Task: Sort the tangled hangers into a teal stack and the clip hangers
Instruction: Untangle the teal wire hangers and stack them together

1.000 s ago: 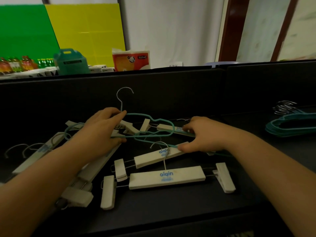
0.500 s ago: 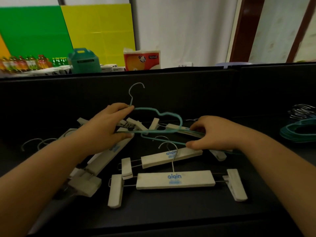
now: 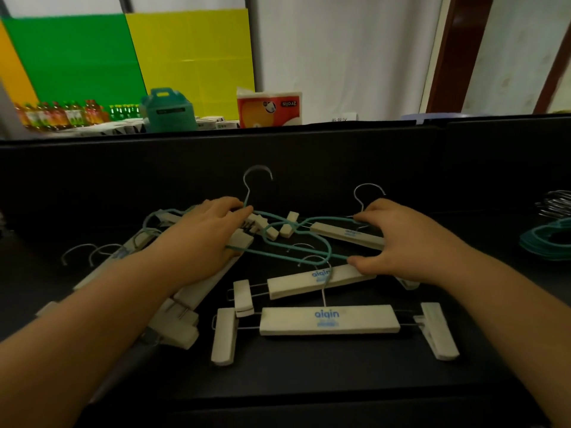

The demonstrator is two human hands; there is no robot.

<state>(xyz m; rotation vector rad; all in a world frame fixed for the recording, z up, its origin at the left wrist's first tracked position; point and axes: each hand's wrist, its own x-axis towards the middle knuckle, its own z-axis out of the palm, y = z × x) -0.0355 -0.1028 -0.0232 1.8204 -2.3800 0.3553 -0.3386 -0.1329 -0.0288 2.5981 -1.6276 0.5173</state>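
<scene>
My left hand point(image 3: 204, 242) pinched the teal hanger point(image 3: 296, 254) near its hook; my right hand point(image 3: 401, 242) curled round its other end, mid-tabletop, over the clip hangers point(image 3: 327, 319). The teal stack point(image 3: 547, 245) lay at the right edge.

the stack of teal wire hangers point(image 3: 545, 244) runs off the right edge (hooks included); the left hand point(image 3: 202, 239) hides several white clip hangers' point(image 3: 197, 291) bars.

The hanger pile point(image 3: 296, 267) sits in the table's point(image 3: 309, 381) middle; the hanger stack point(image 3: 547, 242) lies at three o'clock.
</scene>
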